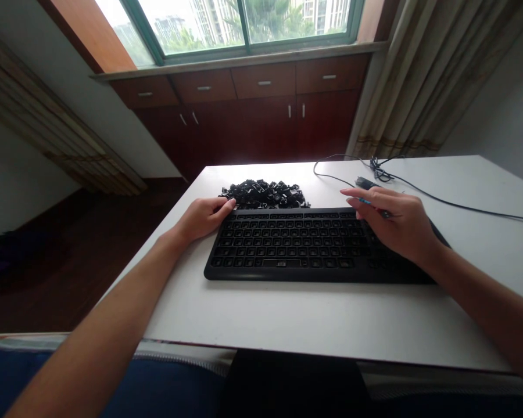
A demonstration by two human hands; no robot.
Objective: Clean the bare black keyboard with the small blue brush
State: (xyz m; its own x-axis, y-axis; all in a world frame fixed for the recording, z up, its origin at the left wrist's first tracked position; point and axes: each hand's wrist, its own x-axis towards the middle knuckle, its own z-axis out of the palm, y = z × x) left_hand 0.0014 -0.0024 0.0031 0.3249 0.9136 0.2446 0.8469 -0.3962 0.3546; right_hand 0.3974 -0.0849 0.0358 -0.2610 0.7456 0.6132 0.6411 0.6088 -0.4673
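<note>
A black keyboard (283, 275) lies flat on the white table, its keycaps off across the part I can see. My left hand (204, 217) is closed at its upper left corner, thumb along the edge. Over the keyboard's right side, my right hand (392, 217) pinches a thin tool (364, 201) with blue and red parts; its kind is mostly hidden by the fingers. That hand and forearm cover the right end of the keys. Directly behind the keyboard is a heap of loose black keycaps (264, 194).
A black cable (457, 204) runs over the right side of the white table (261, 313), bunched near the back edge. A dark object (366, 183) lies just behind my right hand. Beyond the table stand wooden cabinets (253, 130) under a window.
</note>
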